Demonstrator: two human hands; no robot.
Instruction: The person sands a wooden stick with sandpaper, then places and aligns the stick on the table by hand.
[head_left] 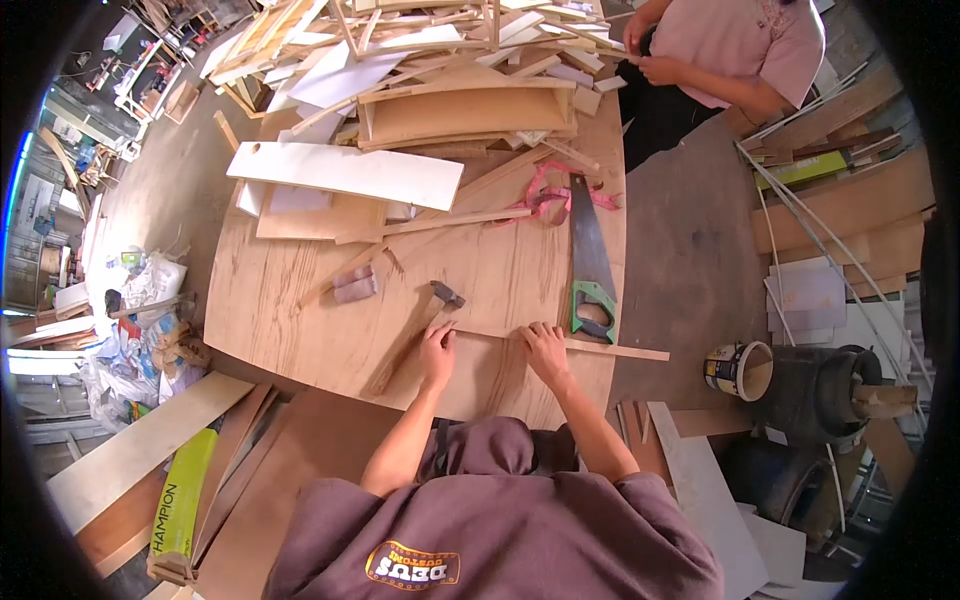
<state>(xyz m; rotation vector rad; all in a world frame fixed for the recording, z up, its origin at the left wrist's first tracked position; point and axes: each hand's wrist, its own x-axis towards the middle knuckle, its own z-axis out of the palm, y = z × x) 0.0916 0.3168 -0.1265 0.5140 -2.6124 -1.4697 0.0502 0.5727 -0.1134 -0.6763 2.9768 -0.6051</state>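
Note:
A thin wooden strip [620, 351] lies across the table's near part, its right end sticking out past the edge. My left hand [437, 358] is closed at the strip's left end, thumb and fingers pinching it. Further along, my right hand [546, 352] has its fingers bent over the same strip. Beside my left hand lies a hammer [405, 347], its dark head pointing away from me. A handsaw [592, 255] with a green handle rests just beyond my right hand, near the right edge. A small worn roll [355, 284], perhaps sandpaper, sits left of the hammer head.
The wooden table [270, 300] carries a white board [345, 175], a pink tape measure [545, 195] and a heap of wood offcuts [420, 50] at the back. Another person [735, 50] sits at the far right. A bucket [738, 370] stands on the right; plastic bags [150, 310] lie left.

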